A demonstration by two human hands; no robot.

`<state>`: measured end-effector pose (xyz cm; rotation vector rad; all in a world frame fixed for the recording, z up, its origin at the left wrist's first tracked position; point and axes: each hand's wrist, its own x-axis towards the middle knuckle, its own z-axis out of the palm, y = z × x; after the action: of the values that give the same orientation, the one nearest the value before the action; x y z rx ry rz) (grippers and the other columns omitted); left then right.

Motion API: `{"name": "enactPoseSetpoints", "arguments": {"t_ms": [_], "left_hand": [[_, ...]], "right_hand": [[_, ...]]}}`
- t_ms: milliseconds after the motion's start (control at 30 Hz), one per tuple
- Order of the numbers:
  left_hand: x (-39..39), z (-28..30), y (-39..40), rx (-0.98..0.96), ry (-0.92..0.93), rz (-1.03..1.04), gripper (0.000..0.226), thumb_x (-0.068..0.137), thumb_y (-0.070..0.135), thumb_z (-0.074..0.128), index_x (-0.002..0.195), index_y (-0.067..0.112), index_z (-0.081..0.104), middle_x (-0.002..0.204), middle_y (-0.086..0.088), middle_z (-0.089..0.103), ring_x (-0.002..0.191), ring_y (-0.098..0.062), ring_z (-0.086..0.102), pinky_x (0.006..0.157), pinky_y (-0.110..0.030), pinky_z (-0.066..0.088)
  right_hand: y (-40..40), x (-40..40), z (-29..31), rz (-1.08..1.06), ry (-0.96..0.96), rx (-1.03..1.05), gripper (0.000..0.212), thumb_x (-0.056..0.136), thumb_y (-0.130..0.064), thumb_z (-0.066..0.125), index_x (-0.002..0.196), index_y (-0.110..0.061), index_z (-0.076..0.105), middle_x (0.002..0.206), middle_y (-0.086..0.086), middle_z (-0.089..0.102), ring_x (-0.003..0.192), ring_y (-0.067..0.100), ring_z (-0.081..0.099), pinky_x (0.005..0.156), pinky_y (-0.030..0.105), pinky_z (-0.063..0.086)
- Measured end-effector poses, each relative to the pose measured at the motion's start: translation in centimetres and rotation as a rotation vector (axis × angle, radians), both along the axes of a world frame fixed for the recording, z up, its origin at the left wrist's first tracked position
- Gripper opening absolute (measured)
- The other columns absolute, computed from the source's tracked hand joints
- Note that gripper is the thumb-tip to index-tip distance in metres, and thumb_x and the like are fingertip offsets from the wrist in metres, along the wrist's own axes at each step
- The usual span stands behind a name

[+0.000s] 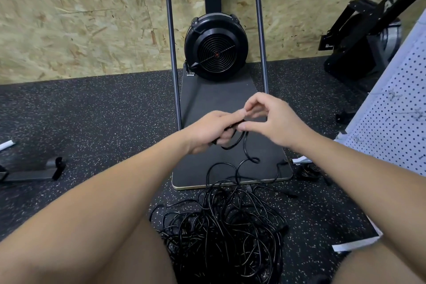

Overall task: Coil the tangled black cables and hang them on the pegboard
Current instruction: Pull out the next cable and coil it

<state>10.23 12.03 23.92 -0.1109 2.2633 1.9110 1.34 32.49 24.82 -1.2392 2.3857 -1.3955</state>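
Observation:
A big tangle of black cables (223,228) lies on the speckled floor between my knees. One black cable (244,145) rises out of the heap in a small loop up to my hands. My left hand (207,130) grips the end of that cable, fingers curled round it. My right hand (272,117) is just beside it, thumb and fingertips pinching the same cable near its top. The white pegboard (391,122) leans at the right edge, with a few wire hooks on it.
A black fan machine (215,47) stands on a dark base board (221,99) straight ahead, with two upright metal poles (171,53) beside it. Another black exercise machine (368,37) is at the back right. A metal foot bracket (34,172) lies at the left. An OSB wall is behind.

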Motion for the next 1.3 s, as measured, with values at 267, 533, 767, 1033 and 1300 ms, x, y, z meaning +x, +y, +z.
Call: {"name": "enactPoseSetpoints", "arguments": {"t_ms": [267, 533, 767, 1033, 1300], "left_hand": [[-0.6, 0.7, -1.4, 0.192, 0.079, 0.131, 0.031, 0.114, 0.03, 0.057, 0.09, 0.012, 0.066, 0.055, 0.0, 0.028, 0.048, -0.017, 0.021, 0.059, -0.036, 0.018], [-1.2, 0.8, -3.0, 0.357, 0.108, 0.405, 0.032, 0.116, 0.032, 0.052, 0.091, 0.015, 0.061, 0.054, 0.004, 0.026, 0.048, -0.014, 0.023, 0.055, -0.03, 0.025], [-1.5, 0.2, -4.0, 0.268, 0.045, 0.506, 0.028, 0.114, 0.033, 0.057, 0.094, 0.014, 0.062, 0.06, 0.001, 0.05, 0.053, -0.019, 0.044, 0.057, -0.029, 0.036], [-1.4, -0.3, -0.3, 0.065, 0.062, 0.163, 0.028, 0.113, 0.023, 0.059, 0.109, -0.003, 0.069, 0.083, -0.013, 0.07, 0.065, -0.02, 0.065, 0.061, -0.031, 0.051], [-0.7, 1.4, 0.3, -0.201, 0.041, 0.034, 0.034, 0.108, 0.04, 0.064, 0.09, 0.011, 0.065, 0.073, -0.014, 0.064, 0.062, -0.025, 0.047, 0.06, -0.033, 0.038]], "right_hand": [[1.8, -1.5, -4.4, 0.235, 0.045, 0.815, 0.077, 0.102, -0.058, 0.069, 0.168, -0.034, 0.039, 0.173, -0.011, 0.04, 0.155, 0.018, 0.043, 0.13, 0.041, 0.033], [1.3, -2.0, -2.8, 0.231, -0.093, 0.479, 0.012, 0.107, -0.028, 0.072, 0.106, -0.024, 0.083, 0.106, -0.008, 0.083, 0.11, 0.01, 0.076, 0.108, 0.035, 0.054], [0.8, -1.8, -1.6, 0.043, -0.09, 0.313, 0.013, 0.096, -0.026, 0.085, 0.084, -0.02, 0.083, 0.075, 0.001, 0.079, 0.06, 0.017, 0.064, 0.063, 0.033, 0.051], [-1.9, 1.6, 0.5, 0.038, 0.301, 0.26, 0.016, 0.093, -0.03, 0.087, 0.099, -0.031, 0.072, 0.086, -0.013, 0.077, 0.08, 0.008, 0.069, 0.078, 0.039, 0.057], [-1.1, 1.5, 1.0, -0.06, -0.06, 0.016, 0.064, 0.076, -0.022, 0.101, 0.105, -0.015, 0.045, 0.088, 0.001, 0.078, 0.076, 0.022, 0.077, 0.078, 0.041, 0.063]]}}
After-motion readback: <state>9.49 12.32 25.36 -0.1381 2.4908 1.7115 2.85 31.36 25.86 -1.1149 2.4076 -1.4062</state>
